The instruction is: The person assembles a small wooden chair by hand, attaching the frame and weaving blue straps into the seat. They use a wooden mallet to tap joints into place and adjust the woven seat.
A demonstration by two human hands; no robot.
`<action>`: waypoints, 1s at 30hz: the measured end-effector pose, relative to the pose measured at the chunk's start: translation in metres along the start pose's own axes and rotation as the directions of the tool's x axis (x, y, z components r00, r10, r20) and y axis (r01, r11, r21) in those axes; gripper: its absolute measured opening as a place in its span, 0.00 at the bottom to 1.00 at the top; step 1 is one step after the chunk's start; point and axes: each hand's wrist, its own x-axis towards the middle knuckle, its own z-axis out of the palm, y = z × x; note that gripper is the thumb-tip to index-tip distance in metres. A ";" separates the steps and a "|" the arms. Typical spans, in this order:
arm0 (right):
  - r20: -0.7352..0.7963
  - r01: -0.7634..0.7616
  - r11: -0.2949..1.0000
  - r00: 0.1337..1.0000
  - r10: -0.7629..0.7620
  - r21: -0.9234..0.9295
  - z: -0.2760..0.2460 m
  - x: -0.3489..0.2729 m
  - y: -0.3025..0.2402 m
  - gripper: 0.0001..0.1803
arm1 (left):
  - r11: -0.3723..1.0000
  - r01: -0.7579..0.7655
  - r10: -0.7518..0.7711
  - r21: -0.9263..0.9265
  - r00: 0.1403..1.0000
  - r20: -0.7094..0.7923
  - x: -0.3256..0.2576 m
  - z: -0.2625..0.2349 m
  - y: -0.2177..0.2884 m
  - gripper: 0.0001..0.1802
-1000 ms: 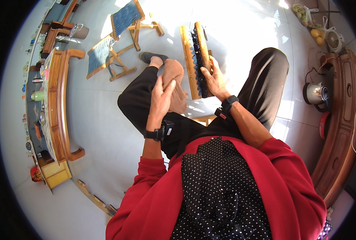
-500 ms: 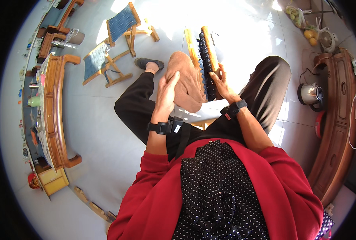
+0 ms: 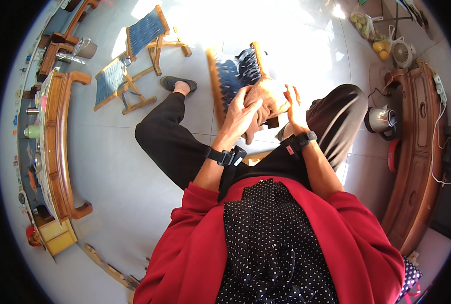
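Note:
A brown cloth (image 3: 267,96) is bunched between my two hands, in front of my knees. My left hand (image 3: 239,115) grips its left side, thumb along the near face. At its right edge, my right hand (image 3: 296,112) has its fingers closed against the fabric; part of the fingertips is lost in glare. Behind and under the cloth stands a folding stool with a blue woven seat (image 3: 229,76) and wooden bars (image 3: 215,93). The cloth lies over the near part of its right bar and hides it.
Two more blue-seated folding stools (image 3: 148,31) stand at the far left. A wooden table (image 3: 66,147) lines the left side. On the right are a wooden cabinet (image 3: 418,167), a kettle (image 3: 380,120), a small fan (image 3: 403,53) and bagged fruit (image 3: 381,48).
The cloth has moved right, from beside the stool's left bar onto its right bar. My right hand has left the bar for the cloth. The stool's bars are farther apart, showing more seat.

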 end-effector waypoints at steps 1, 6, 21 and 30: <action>0.061 -0.053 0.999 0.997 0.052 0.010 -0.006 -0.007 -0.013 0.34 | 1.000 -0.006 0.006 0.007 0.998 -0.057 -0.002 0.005 0.003 0.26; 0.271 -0.173 0.975 0.954 0.130 0.139 0.014 -0.049 -0.026 0.26 | 0.921 -0.046 0.117 -0.386 0.980 0.162 -0.005 0.048 0.020 0.35; 0.441 0.631 0.504 0.774 -0.454 -0.589 0.068 0.001 0.034 0.23 | 0.411 0.095 0.260 0.907 0.941 -0.216 0.033 -0.059 -0.119 0.30; 0.521 0.535 0.692 0.812 -0.263 -0.484 0.086 0.040 0.025 0.28 | 0.393 0.105 0.261 0.914 0.940 -0.220 0.034 -0.052 -0.124 0.28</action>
